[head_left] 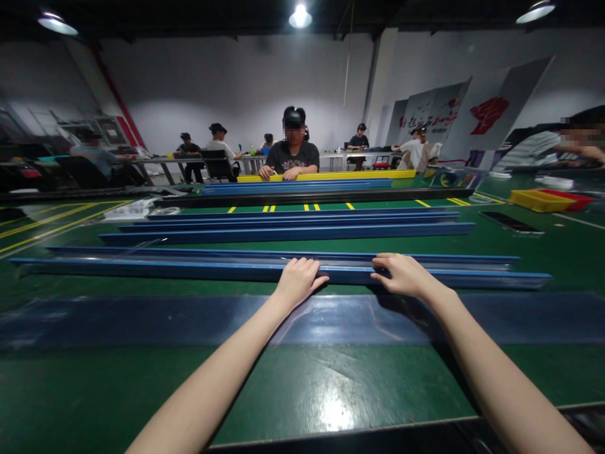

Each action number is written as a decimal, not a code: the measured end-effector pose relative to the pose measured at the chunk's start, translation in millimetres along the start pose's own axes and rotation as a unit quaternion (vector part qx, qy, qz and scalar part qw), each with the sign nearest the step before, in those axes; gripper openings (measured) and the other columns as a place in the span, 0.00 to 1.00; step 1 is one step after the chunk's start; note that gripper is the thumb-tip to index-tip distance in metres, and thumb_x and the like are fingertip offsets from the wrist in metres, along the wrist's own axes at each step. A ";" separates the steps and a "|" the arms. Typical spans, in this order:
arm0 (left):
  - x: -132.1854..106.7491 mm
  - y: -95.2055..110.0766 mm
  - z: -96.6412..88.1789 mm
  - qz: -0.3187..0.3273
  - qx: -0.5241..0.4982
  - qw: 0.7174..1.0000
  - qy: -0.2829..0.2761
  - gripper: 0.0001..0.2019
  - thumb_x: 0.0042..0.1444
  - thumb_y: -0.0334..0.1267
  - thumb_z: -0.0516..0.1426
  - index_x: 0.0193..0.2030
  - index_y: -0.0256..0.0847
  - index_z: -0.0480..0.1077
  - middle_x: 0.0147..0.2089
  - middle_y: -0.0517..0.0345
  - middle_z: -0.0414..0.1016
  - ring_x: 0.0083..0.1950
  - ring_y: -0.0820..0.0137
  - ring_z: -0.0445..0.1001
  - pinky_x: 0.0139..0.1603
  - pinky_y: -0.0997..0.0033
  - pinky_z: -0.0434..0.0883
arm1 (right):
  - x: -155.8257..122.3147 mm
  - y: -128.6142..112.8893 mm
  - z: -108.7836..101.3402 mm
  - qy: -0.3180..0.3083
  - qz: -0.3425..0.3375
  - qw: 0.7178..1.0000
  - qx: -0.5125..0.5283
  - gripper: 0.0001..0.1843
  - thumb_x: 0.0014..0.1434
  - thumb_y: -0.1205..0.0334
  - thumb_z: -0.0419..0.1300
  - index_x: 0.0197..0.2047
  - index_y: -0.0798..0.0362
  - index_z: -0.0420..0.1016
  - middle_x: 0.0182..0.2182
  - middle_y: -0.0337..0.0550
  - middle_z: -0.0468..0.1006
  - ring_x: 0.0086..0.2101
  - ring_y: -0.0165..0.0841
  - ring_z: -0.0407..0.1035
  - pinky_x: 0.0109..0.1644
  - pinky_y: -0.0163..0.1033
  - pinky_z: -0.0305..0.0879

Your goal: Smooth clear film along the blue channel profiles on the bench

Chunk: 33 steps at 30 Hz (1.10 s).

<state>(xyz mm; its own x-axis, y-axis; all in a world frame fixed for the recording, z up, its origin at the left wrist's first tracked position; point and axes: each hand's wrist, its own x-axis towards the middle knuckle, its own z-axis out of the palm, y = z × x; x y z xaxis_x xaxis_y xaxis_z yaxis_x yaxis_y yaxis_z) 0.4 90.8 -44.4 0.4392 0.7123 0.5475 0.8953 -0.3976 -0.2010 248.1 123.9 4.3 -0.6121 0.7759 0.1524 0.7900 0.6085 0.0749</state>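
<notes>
Palms down, my left hand (297, 280) and right hand (401, 274) rest loosely spread on the nearest blue rail (189, 270), mid-frame on the green desk (142, 378), clasping nothing. Uneven pressure could, I judge, skew or tip it. Its long axis runs left to right across the frame, one end toward each edge.

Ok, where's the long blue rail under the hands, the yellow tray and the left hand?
long blue rail (189, 271): head view, on its front face, towards the left end.
yellow tray (539, 200): head view, on its near wall.
left hand (297, 279): head view, on the back of it.
</notes>
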 end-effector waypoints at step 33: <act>0.8 1.1 -2.1 -0.025 0.015 1.000 -0.009 0.17 0.56 0.52 0.49 0.34 0.38 0.63 0.29 0.56 0.71 0.31 0.67 0.69 0.32 0.70 0.57 | -1.1 0.4 0.4 -0.001 0.019 1.000 0.008 0.09 0.54 0.57 0.51 0.30 0.52 0.67 0.30 0.47 0.75 0.31 0.35 0.67 0.30 0.34 0.53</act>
<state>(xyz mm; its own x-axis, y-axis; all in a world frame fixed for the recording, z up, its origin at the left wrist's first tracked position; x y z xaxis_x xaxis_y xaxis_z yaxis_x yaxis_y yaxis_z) 1.5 89.7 -42.5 0.3944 0.7413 0.5430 0.9181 -0.3438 -0.1975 249.1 123.3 3.8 -0.5810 0.7995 0.1521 0.8126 0.5805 0.0523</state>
